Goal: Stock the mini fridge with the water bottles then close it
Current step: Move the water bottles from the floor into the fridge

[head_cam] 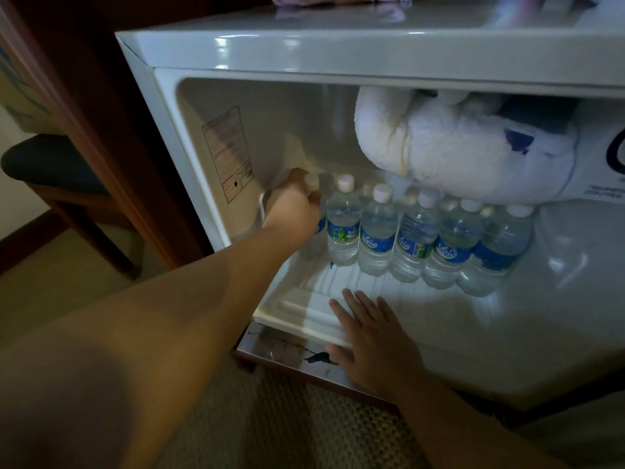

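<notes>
The white mini fridge (162, 106) stands open in front of me. Several clear water bottles (416, 238) with blue labels and white caps stand in a row on its floor. My left hand (292, 206) reaches deep into the left side and grips the neck of the leftmost bottle (313, 182), which is mostly hidden behind the hand. My right hand (368, 340) lies flat with straight fingers on the fridge's front bottom edge, in front of the row.
A frost-covered freezer box (449, 154) hangs in the fridge's upper right, just above the bottle caps. A dark wooden cabinet wall (111, 137) runs along the fridge's left. A chair (50, 170) stands at far left. Woven carpet (287, 418) lies below.
</notes>
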`<control>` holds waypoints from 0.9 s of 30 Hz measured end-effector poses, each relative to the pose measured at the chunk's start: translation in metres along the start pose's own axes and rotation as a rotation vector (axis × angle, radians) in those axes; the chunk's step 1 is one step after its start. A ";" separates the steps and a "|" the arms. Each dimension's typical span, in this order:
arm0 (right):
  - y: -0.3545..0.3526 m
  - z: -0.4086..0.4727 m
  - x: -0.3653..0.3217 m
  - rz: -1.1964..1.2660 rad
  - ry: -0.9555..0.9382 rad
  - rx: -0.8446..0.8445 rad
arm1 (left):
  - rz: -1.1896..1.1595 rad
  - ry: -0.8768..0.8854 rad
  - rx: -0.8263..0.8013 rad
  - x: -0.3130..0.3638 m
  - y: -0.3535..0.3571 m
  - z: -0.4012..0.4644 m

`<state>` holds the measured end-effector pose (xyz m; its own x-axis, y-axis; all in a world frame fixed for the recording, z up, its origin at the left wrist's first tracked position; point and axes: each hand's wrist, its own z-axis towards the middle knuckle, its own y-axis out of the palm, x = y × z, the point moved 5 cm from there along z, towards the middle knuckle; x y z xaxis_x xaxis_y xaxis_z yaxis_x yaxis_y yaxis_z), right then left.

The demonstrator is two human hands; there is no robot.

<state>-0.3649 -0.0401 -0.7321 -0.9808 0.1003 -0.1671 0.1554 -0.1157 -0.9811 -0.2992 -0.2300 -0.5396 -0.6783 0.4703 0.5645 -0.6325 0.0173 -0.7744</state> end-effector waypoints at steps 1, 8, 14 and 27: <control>-0.001 0.000 0.000 0.002 0.001 0.001 | -0.002 -0.005 0.003 0.000 0.000 0.001; -0.003 0.000 -0.002 -0.014 0.011 -0.005 | 0.214 -0.011 -0.024 0.011 0.002 0.011; -0.006 0.000 -0.003 -0.008 0.018 -0.013 | 0.301 0.081 -0.021 0.014 -0.003 0.011; -0.002 0.002 -0.001 -0.038 0.006 -0.042 | -0.113 0.236 0.092 0.010 -0.053 -0.092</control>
<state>-0.3646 -0.0415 -0.7300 -0.9855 0.1096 -0.1299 0.1227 -0.0699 -0.9900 -0.2380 -0.1448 -0.5191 -0.5027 0.6624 0.5555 -0.7379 0.0061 -0.6749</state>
